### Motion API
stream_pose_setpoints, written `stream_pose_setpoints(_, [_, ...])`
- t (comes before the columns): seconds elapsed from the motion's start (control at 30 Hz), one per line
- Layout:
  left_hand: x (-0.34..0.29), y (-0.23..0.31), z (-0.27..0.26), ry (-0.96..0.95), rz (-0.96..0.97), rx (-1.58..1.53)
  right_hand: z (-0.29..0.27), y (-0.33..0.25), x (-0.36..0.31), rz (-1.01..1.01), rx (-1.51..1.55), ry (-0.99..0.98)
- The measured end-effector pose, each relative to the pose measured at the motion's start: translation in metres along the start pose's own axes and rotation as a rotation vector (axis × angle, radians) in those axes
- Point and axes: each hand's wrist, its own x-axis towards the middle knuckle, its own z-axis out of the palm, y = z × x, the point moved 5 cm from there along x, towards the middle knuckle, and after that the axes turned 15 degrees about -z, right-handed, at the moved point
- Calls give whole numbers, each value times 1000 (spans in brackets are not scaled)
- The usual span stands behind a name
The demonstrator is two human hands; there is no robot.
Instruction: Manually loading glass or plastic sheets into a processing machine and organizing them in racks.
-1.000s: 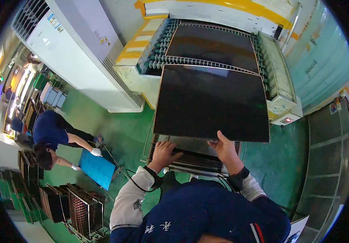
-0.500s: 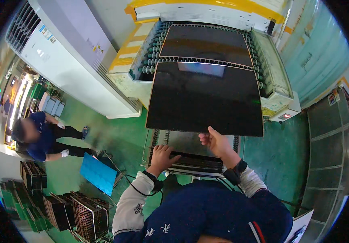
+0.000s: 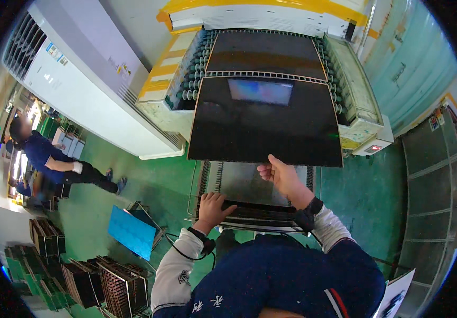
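Note:
A large glossy black panel (image 3: pixel 265 122) reaches out from the roller conveyor toward me, its far end on the rollers. My right hand (image 3: pixel 284 180) is at the middle of its near edge, thumb against the edge and fingers curled just below it. Under the overhang stands a slotted rack (image 3: pixel 249 183) with dark boards along its near side. Over the rack's near left part lies my left hand (image 3: pixel 213 211), fingers extended and thumb apart, touching the near boards. Another dark panel (image 3: pixel 265 55) sits farther in on the rollers (image 3: pixel 192 85).
A tall white cabinet (image 3: pixel 96 79) stands left of the conveyor. A blue board (image 3: pixel 131 232) rests on a stand at left, with racks of boards (image 3: pixel 122 286) nearer. A person (image 3: pixel 48 159) is at far left. A grey framed panel (image 3: pixel 430 212) stands at right.
The near edge of the black panel has shifted away from me, my right hand moving with it. My left hand stays on the rack. The person at left has turned and moved their arms.

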Motion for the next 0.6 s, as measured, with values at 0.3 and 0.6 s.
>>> stream_pose_setpoints(0.3, [2, 0, 1, 0, 10, 5, -6, -1, 24, -24, 4, 45])
stream_pose_setpoints(0.6, [4, 1, -4, 14, 9, 13, 0, -14, 34, -38, 28, 26])
